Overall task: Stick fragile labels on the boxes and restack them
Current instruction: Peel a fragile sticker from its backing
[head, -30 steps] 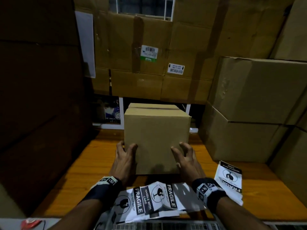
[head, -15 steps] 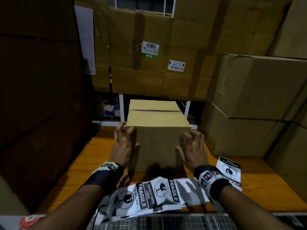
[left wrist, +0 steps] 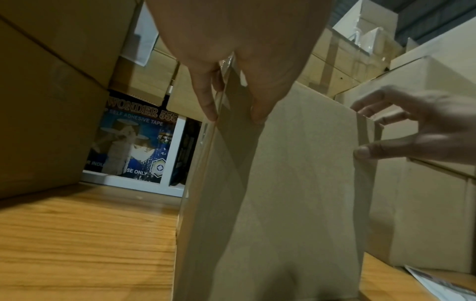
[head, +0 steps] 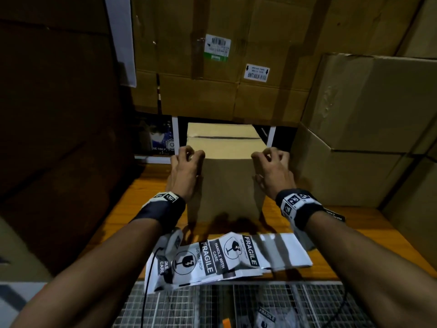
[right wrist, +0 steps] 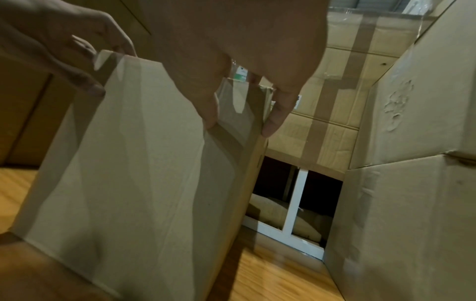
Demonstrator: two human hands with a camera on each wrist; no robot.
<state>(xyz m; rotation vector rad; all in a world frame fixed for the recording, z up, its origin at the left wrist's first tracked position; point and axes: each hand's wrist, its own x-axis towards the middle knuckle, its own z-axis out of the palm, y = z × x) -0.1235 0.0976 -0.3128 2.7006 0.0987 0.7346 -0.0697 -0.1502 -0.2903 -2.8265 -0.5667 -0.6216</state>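
Large cardboard cartons (head: 212,74) wall in the scene on the left, at the far side and on the right, the far ones bearing a barcode sticker (head: 216,47) and a smaller white label (head: 257,72). Two stacked cartons (head: 364,129) stand on the right. Between them lies the wooden worktop (head: 127,209), with a wire grid surface (head: 272,304) at its near edge.

In the middle of the worktop stands a small box (head: 227,185), upright, its top seam taped shut and its near face plain. Its far end reaches under the far cartons. Behind it to the left shows a printed tape carton (left wrist: 136,142).

The left hand (head: 185,172) grips the box's upper left corner, fingers curled over the top edge and thumb on the near face. The right hand (head: 272,171) does the same at the upper right corner, fingers hooked over the top edge. Both wrists wear dark bands with printed markers.

Near the person, a loose pile of fragile labels (head: 227,259) lies on the worktop's near edge, overhanging the grid. Another label sheet (left wrist: 443,285) lies on the right, partly hidden by the right wrist.
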